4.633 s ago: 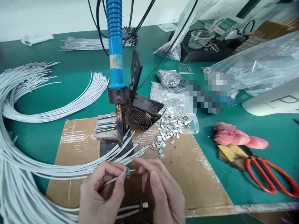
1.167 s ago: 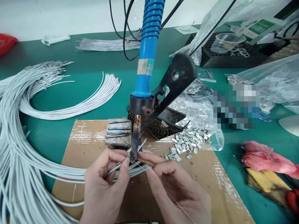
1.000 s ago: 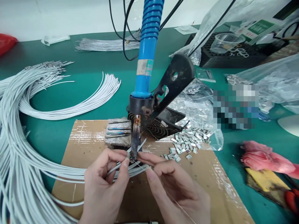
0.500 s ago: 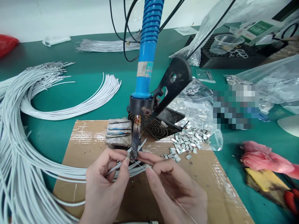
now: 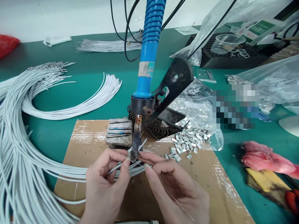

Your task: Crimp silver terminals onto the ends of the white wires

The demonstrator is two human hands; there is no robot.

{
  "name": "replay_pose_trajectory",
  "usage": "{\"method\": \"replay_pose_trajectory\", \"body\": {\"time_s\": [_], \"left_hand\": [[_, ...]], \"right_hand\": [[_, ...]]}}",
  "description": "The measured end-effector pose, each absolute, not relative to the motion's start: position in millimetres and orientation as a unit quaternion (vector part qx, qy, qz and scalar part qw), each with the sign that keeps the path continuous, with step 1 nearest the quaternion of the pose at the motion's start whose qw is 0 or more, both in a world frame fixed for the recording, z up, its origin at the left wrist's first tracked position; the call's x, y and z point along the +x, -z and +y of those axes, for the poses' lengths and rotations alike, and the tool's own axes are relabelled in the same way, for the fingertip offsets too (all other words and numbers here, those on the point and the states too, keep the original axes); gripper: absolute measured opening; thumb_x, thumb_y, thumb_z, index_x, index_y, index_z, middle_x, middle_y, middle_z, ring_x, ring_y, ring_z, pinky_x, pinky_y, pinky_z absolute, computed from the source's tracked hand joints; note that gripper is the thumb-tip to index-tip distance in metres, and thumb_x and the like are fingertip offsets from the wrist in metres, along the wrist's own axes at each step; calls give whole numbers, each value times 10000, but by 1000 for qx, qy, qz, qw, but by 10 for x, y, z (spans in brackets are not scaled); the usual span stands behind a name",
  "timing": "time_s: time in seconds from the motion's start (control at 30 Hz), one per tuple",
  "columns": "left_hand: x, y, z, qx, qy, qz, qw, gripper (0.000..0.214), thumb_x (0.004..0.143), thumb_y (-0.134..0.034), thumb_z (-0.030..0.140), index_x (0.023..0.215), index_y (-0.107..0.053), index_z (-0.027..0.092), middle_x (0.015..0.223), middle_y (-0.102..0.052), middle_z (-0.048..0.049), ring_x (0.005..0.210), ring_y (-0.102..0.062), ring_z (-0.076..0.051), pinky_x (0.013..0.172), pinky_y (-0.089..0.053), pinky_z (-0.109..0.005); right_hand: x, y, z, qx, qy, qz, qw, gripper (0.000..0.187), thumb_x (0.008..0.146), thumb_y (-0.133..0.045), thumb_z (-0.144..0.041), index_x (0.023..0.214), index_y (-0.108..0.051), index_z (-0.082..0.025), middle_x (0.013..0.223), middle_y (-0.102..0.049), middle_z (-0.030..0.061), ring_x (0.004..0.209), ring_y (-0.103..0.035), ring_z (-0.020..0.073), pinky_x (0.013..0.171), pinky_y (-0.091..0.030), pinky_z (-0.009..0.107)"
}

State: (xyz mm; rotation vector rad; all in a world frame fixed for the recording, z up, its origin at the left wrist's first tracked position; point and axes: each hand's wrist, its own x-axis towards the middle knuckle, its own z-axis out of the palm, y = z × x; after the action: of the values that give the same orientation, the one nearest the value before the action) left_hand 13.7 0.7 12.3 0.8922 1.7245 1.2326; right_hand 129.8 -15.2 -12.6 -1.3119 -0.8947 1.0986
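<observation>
My left hand (image 5: 106,183) pinches the end of a white wire (image 5: 116,167) and holds it up to the tip (image 5: 135,146) of a blue-handled soldering iron (image 5: 147,59) fixed upright in a black stand (image 5: 171,85). My right hand (image 5: 177,189) pinches a thin strand of solder wire (image 5: 174,199) and holds its end at the same tip. Both hands hover over a taped cardboard sheet (image 5: 210,186). A small metal terminal on the wire end is hidden behind the iron tip.
A large bundle of white wires (image 5: 21,149) curves along the left. Loose metal terminals (image 5: 187,144) lie on the cardboard by a plastic bag. A small fan (image 5: 161,126) sits behind the iron. A pink cloth (image 5: 266,160), red scissors' handle (image 5: 291,199) and plastic bags lie right.
Since 4.6 s ago the view moved closer and both hands rose from the cardboard to the iron tip, the right hand now holding solder. Over the last second, almost nothing moves.
</observation>
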Motion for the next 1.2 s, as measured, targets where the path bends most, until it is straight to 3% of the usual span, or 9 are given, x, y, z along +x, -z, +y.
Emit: {"method": "replay_pose_trajectory", "body": {"time_s": [0.2, 0.47, 1.2], "left_hand": [[134, -111, 9, 351, -487, 683, 415, 100, 729, -742, 210, 666, -665, 209, 808, -781, -6, 601, -674, -96, 494, -473, -130], [138, -92, 7, 359, -477, 687, 414, 110, 741, -726, 225, 659, -654, 213, 783, -759, 11, 656, -693, -99, 511, -467, -115], [139, -53, -21, 352, -469, 704, 401, 100, 702, -753, 243, 658, -665, 222, 851, -756, -4, 742, -738, -139, 615, -564, -145]], "right_hand": [[1301, 127, -152, -566, -463, -389, 560, 182, 879, -739, -228, 707, -685, -256, 1059, -833, 28, 940, -799, 193, 874, -604, 242], [1309, 130, -142, -564, -469, -398, 550, 190, 881, -723, -217, 703, -677, -267, 1052, -834, -17, 960, -791, 147, 877, -571, 170], [1316, 112, -117, -582, -468, -388, 540, 197, 862, -744, -248, 674, -684, -251, 1016, -841, 18, 886, -800, 176, 841, -612, 213]]}}
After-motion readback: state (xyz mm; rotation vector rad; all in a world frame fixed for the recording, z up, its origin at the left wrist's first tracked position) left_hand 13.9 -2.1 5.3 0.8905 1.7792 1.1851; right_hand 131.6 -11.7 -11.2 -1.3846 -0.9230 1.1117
